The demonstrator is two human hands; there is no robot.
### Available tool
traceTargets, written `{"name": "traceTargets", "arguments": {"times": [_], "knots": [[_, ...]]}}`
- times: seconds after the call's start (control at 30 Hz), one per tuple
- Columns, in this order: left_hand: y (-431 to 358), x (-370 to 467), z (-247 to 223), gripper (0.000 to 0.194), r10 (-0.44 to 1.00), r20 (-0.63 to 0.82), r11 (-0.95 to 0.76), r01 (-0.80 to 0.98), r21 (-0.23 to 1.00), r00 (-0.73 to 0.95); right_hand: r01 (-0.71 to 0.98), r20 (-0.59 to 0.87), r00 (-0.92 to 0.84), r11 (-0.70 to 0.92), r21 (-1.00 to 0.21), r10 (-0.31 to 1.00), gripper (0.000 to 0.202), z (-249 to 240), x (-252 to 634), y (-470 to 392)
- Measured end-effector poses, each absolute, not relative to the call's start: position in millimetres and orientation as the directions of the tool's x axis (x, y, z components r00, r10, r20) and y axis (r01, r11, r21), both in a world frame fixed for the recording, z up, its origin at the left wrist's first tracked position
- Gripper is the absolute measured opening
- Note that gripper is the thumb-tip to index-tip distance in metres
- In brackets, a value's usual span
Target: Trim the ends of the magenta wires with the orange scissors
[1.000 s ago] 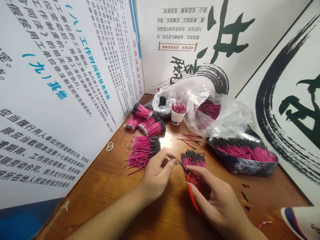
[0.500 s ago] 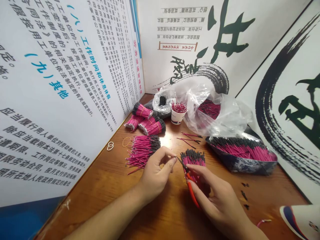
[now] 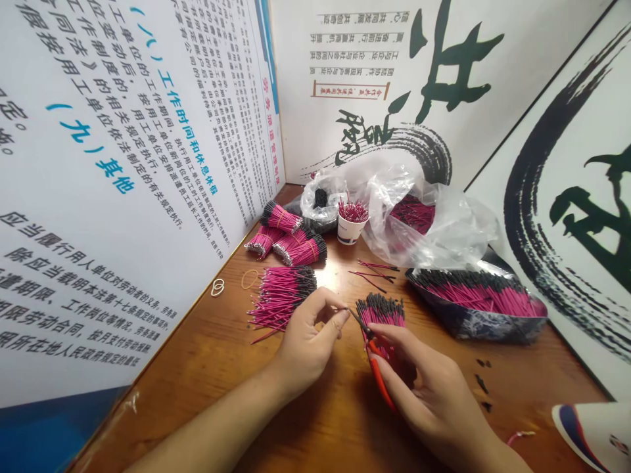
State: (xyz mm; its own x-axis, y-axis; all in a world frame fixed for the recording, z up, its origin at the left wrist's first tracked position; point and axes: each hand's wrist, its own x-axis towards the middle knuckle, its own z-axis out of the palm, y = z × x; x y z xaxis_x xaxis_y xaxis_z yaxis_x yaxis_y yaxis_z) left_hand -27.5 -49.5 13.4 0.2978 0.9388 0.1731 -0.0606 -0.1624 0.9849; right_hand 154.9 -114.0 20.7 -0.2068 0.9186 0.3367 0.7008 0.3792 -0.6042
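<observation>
Head view, clock read around the plier tips. First, containers: at twelve, one white paper cup (image 3: 350, 232), packed with upright pink pieces, pale-tipped; just left of twelve, a small clear bag (image 3: 308, 205) around a black clump; at one, a large clear bag (image 3: 458, 226) with pink-and-black wires inside; at three, a dark patterned tray (image 3: 493, 330), heaped with pink wires, black ends toward twelve.

Counts: one cup, two bags, one tray and one pair of red-handled pliers (image 3: 377, 374). At eleven, banded bundles (image 3: 280, 217), at least three, overlapping. Two larger loose piles on the surface (image 3: 315, 427), left pile (image 3: 286, 295) near ten, right pile (image 3: 380, 310) near three — too dense for counting. At one, a few stray wires (image 3: 373, 266); at four, four black scraps (image 3: 482, 383).

Right grip (image 3: 428, 387): wrapped around the plier handles, tool toward its ten o'clock. Left grip (image 3: 313, 341): thumb and forefinger drawn close, right at the plier tips, at its one-to-two o'clock — cannot tell pinched on a piece or not.
</observation>
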Motion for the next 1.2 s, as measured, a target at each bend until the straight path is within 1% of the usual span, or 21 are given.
{"name": "traceTargets", "arguments": {"times": [0.23,0.37,0.5,0.63,0.87,1.2], "knots": [[-49.7,-26.9,12.8,0.010,0.940,0.181,-0.170,-0.063,0.983,0.289,0.669,0.306,-0.222,0.373,-0.643,0.926,0.029,19.2,153.9,-113.8],[-49.4,-27.0,13.1,0.011,0.941,0.186,-0.177,-0.059,0.982,0.282,0.689,0.285,-0.227,0.360,-0.629,0.931,0.029,18.2,154.2,-114.8],[-48.4,-27.1,12.5,0.012,0.945,0.200,-0.202,-0.018,0.979,0.258,0.703,0.270,-0.221,0.345,-0.622,0.937,0.029,19.8,155.8,-115.3],[-47.4,-27.2,9.6,0.012,0.946,0.197,-0.205,0.004,0.979,0.256,0.710,0.280,-0.221,0.351,-0.611,0.934,0.028,20.9,155.9,-114.5],[-45.5,-27.1,8.2,0.012,0.947,0.179,-0.191,0.019,0.981,0.268,0.700,0.291,-0.188,0.336,-0.630,0.938,0.027,17.9,153.5,-112.9],[-43.1,-26.3,5.3,0.012,0.951,0.168,-0.181,0.025,0.983,0.260,0.677,0.254,-0.171,0.301,-0.671,0.952,0.027,14.3,152.2,-111.4]]}}
